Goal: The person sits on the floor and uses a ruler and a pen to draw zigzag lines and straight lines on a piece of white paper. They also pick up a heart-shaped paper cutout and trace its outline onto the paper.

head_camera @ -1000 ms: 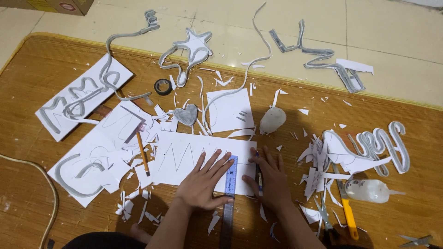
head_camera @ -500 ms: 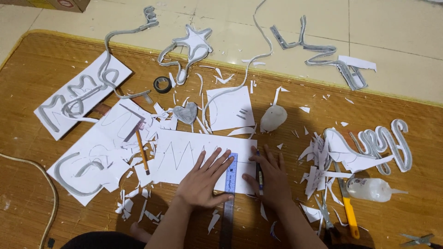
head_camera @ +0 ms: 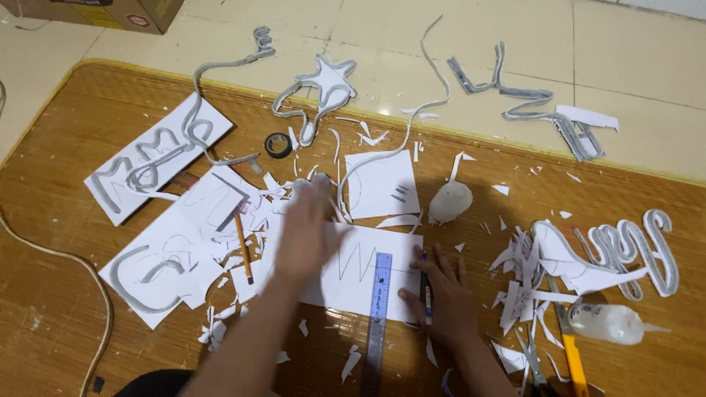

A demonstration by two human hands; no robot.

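Observation:
A white sheet with a drawn zigzag line lies on the woven mat in front of me. A blue ruler lies across its right part, pointing toward me. My right hand rests flat on the sheet's right edge and holds a dark pen beside the ruler. My left hand is blurred with motion above the sheet's left part, fingers spread, holding nothing. A pencil lies left of it among paper scraps.
Grey bent strip shapes lie about: a star, letters on a white card, a script piece. A tape roll, glue bottle, yellow cutter, scissors and a cord are nearby.
My left hand has lifted off the ruler and swept up and to the left over the sheet. The right hand stays with the pen by the ruler.

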